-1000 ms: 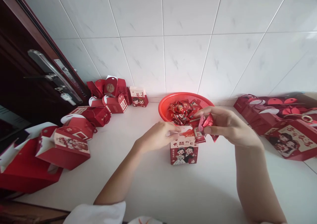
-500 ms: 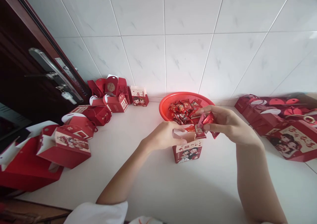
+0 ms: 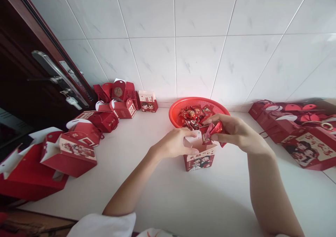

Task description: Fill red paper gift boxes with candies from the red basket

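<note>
A red and white gift box (image 3: 200, 162) with a printed couple on its front stands upright on the white counter, its top open. My left hand (image 3: 176, 142) grips the box by its upper edges, thumb at the front and fingers at the back flap. Several red-wrapped candies (image 3: 209, 133) are pinched in my right hand (image 3: 240, 134), just over the right side of the box's opening. Behind the box sits a red plastic basket (image 3: 173, 114) holding more wrapped candies (image 3: 193, 114). The bottom of the box's inside is hidden.
Several red gift boxes (image 3: 75, 156) line the counter's left side, and a small box (image 3: 147, 101) stands near the tiled wall (image 3: 151, 58). More red boxes and bags (image 3: 309, 146) are grouped at the right. A dark door (image 3: 18, 55) with keys in its lock is at the left.
My right hand has shifted a little to the left with the candies, bringing them over the box's opening. My left hand stays on the box, which stands in the same place.
</note>
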Action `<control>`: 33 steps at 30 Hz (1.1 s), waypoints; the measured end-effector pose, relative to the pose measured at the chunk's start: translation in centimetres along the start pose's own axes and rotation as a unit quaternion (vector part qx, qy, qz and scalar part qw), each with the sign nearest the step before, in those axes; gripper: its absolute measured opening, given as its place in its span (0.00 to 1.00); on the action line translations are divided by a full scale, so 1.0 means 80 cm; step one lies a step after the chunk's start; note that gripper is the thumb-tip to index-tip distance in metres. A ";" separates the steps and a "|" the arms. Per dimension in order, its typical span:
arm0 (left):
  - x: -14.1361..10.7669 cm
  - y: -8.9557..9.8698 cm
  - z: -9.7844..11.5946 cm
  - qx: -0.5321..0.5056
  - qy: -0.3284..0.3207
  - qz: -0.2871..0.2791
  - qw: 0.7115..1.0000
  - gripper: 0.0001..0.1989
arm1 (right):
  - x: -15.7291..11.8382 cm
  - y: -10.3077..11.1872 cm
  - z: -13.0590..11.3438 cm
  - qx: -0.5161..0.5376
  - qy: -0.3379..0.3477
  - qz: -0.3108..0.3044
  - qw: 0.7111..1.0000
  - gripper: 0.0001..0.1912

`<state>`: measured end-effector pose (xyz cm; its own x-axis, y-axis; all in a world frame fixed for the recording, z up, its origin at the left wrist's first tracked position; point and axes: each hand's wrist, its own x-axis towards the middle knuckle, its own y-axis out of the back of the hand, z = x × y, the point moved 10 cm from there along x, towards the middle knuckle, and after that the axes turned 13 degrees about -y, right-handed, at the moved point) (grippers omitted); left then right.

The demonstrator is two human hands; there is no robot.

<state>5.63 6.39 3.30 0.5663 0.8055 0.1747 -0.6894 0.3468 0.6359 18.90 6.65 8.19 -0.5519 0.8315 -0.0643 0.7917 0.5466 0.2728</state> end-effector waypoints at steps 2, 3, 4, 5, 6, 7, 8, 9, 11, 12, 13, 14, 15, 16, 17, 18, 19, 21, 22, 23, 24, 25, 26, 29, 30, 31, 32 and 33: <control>0.001 -0.003 0.000 -0.008 -0.002 -0.011 1.000 0.31 | 0.001 -0.010 0.001 -0.037 0.004 -0.023 0.999 0.15; 0.001 -0.004 0.000 -0.014 -0.003 -0.013 1.000 0.31 | 0.002 -0.013 0.002 -0.066 0.007 -0.027 0.997 0.14; 0.002 -0.005 0.000 -0.021 -0.006 -0.014 1.000 0.31 | 0.003 -0.016 0.003 -0.097 0.010 -0.025 0.995 0.13; 0.002 -0.005 0.001 -0.028 -0.011 -0.013 0.999 0.31 | 0.003 -0.017 0.003 -0.126 0.013 -0.019 0.992 0.13; 0.003 -0.005 0.002 -0.034 -0.017 -0.012 0.999 0.31 | 0.004 -0.017 0.003 -0.150 0.016 -0.015 0.988 0.13; 0.003 -0.005 0.002 -0.038 -0.020 -0.011 0.999 0.31 | 0.005 -0.018 0.004 -0.166 0.017 -0.015 0.986 0.13; 0.003 -0.005 0.002 -0.040 -0.021 -0.010 0.999 0.31 | 0.005 -0.019 0.004 -0.176 0.018 -0.018 0.984 0.14; 0.003 -0.005 0.002 -0.039 -0.020 -0.011 0.999 0.31 | 0.005 -0.020 0.005 -0.180 0.018 -0.022 0.983 0.15; 0.003 -0.006 0.003 -0.042 -0.019 -0.015 0.999 0.31 | 0.005 -0.020 0.005 -0.180 0.021 -0.027 0.983 0.17; 0.003 -0.006 0.004 -0.047 -0.021 -0.016 0.999 0.31 | 0.005 -0.019 0.004 -0.179 0.024 -0.027 0.983 0.18; 0.003 -0.006 0.005 -0.052 -0.024 -0.016 0.998 0.31 | 0.005 -0.019 0.003 -0.180 0.028 -0.028 0.983 0.18; 0.003 -0.006 0.006 -0.055 -0.027 -0.016 0.998 0.31 | 0.005 -0.020 0.004 -0.182 0.029 -0.033 0.982 0.18; 0.003 -0.006 0.006 -0.054 -0.028 -0.014 0.998 0.31 | 0.004 -0.021 0.005 -0.184 0.028 -0.041 0.982 0.18; 0.003 -0.005 0.006 -0.050 -0.028 -0.012 0.998 0.31 | 0.005 -0.022 0.007 -0.188 0.023 -0.047 0.981 0.18; 0.003 -0.005 0.006 -0.044 -0.029 -0.012 0.999 0.31 | 0.005 -0.023 0.009 -0.191 0.016 -0.051 0.980 0.18; 0.003 -0.005 0.006 -0.039 -0.028 -0.014 0.999 0.30 | 0.005 -0.022 0.010 -0.194 0.011 -0.050 0.980 0.18; 0.003 -0.005 0.005 -0.037 -0.027 -0.015 0.999 0.30 | 0.006 -0.021 0.011 -0.196 0.010 -0.047 0.979 0.18; 0.003 -0.005 0.004 -0.034 -0.024 -0.016 0.999 0.31 | 0.006 -0.018 0.007 -0.192 0.022 -0.037 0.980 0.18; 0.003 -0.005 0.004 -0.033 -0.022 -0.016 0.999 0.32 | 0.006 -0.017 0.004 -0.183 0.031 -0.030 0.982 0.17; 0.003 -0.004 0.003 -0.030 -0.018 -0.016 0.999 0.32 | 0.006 -0.014 0.001 -0.170 0.040 -0.022 0.984 0.17; 0.002 -0.004 0.002 -0.028 -0.015 -0.017 0.999 0.32 | 0.006 -0.011 -0.002 -0.154 0.047 -0.010 0.987 0.15; 0.002 -0.005 0.002 -0.026 -0.014 -0.018 0.999 0.31 | 0.007 -0.006 -0.004 -0.139 0.053 0.006 0.989 0.14; 0.002 -0.005 0.002 -0.025 -0.014 -0.019 0.999 0.30 | 0.007 -0.002 -0.006 -0.128 0.058 0.024 0.990 0.12; 0.002 -0.005 0.001 -0.023 -0.015 -0.017 0.999 0.28 | 0.007 0.005 -0.007 -0.122 0.068 0.071 0.988 0.09; 0.002 -0.005 0.001 -0.025 -0.017 -0.017 0.999 0.28 | 0.007 0.006 -0.007 -0.128 0.071 0.086 0.985 0.08; 0.002 -0.005 0.001 -0.028 -0.019 -0.016 0.999 0.28 | 0.007 0.006 -0.007 -0.137 0.076 0.100 0.983 0.08; 0.002 -0.005 0.002 -0.031 -0.021 -0.015 0.999 0.29 | 0.007 0.005 -0.008 -0.148 0.083 0.114 0.979 0.08; 0.002 -0.005 0.002 -0.032 -0.023 -0.014 0.999 0.30 | 0.007 0.002 -0.009 -0.163 0.091 0.124 0.975 0.09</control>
<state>6.06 6.30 3.16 0.6044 0.7730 0.1926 -0.7002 0.4002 0.5913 18.56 7.12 8.90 -0.4152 0.8861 0.2062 0.7976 0.2455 0.5510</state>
